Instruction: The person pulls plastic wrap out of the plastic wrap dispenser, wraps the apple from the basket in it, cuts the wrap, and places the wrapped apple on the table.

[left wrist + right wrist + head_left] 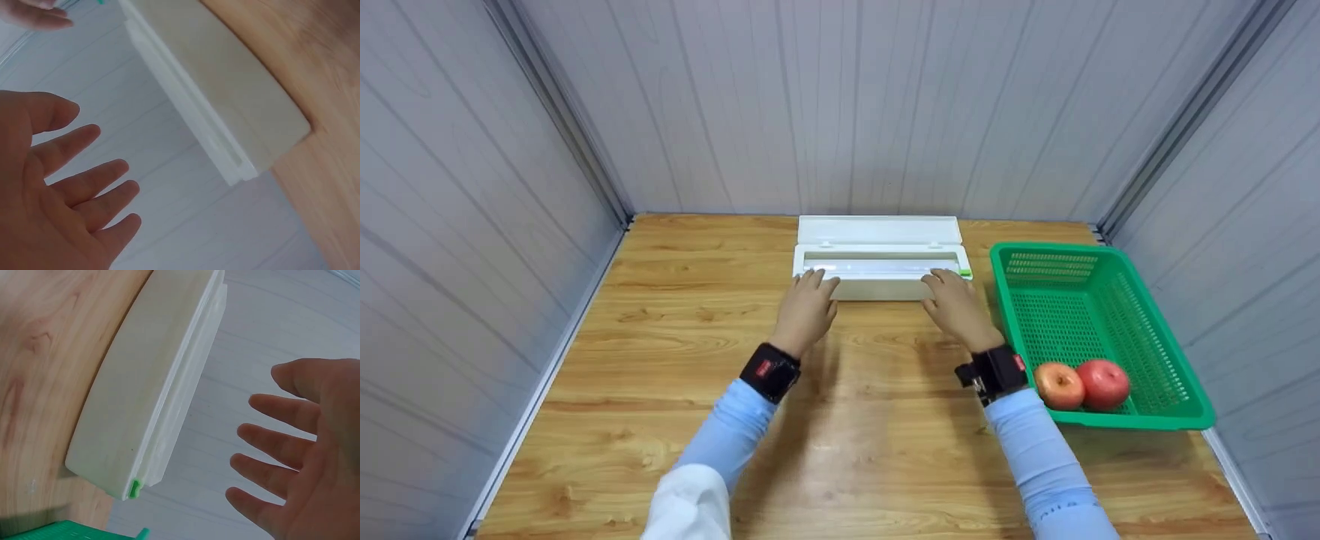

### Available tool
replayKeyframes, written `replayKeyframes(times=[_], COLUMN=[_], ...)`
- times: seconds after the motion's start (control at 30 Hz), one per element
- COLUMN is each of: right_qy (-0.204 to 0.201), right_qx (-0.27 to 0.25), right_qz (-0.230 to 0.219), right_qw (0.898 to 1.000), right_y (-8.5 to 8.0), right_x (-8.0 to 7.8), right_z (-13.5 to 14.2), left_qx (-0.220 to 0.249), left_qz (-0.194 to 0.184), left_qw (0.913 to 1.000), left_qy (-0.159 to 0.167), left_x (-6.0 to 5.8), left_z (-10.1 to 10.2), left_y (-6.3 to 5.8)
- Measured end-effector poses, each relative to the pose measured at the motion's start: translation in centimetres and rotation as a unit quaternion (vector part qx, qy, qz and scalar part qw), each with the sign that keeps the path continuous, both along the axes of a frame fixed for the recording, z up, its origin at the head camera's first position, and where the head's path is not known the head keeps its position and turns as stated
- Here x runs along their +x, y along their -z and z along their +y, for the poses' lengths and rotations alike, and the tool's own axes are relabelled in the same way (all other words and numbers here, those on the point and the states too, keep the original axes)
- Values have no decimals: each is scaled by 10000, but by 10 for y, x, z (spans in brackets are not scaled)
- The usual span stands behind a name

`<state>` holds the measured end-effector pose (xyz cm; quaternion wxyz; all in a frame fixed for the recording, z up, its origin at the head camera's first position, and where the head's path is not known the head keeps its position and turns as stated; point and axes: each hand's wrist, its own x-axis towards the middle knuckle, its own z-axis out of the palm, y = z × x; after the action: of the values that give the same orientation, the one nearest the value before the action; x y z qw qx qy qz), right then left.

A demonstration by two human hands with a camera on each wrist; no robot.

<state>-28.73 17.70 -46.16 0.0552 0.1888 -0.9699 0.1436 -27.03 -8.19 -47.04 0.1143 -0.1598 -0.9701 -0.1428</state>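
A white cling film dispenser box [877, 289] lies at the back of the table, its lid [877, 229] raised against the wall side. A clear, shiny roll of film [877, 268] shows inside. At the right end of the box sits a small green slider [134, 489]. My left hand [805, 309] hovers by the left front of the box, fingers spread and loosely bent. By the right front hovers my right hand [958, 306], also with spread fingers. Both wrist views show gaps between the hands and the box, and neither hand holds anything.
To the right stands a green plastic basket [1166, 330] with perforated sides. Two red apples, one paler [1060, 386] and one darker [1103, 384], lie in its near left corner. Grey panel walls [825, 105] enclose the wooden table [690, 315] at the back and both sides.
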Motion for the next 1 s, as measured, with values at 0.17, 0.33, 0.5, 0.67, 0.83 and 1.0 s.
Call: replayKeyframes(times=[0.17, 0.33, 0.5, 0.67, 0.83, 1.0], right_qy=[-24, 106, 46, 13, -156, -222], right_qx=[244, 244, 372, 397, 585, 577], right_qz=[-384, -1069, -1099, -870, -804, -786], right_qw=[9990, 9939, 9932, 9954, 9949, 9950], right_y=[-2, 5, 16, 25, 38, 50], right_x=[-21, -46, -66, -78, -85, -91], right_z=[6, 10, 10, 10, 10, 10], left_qx=[-396, -250, -263, -271, -188, -165], left_qz=[-352, -556, -1087, -1414, -1522, -1356], left_qw=[9984, 9975, 9931, 9891, 9880, 9902], left_qy=[208, 362, 361, 317, 206, 285], left_x=[-27, -52, -72, -86, -91, -96], left_z=[-9, -12, -8, -3, 1, 2], left_y=[2, -1, -2, 3, 10, 22])
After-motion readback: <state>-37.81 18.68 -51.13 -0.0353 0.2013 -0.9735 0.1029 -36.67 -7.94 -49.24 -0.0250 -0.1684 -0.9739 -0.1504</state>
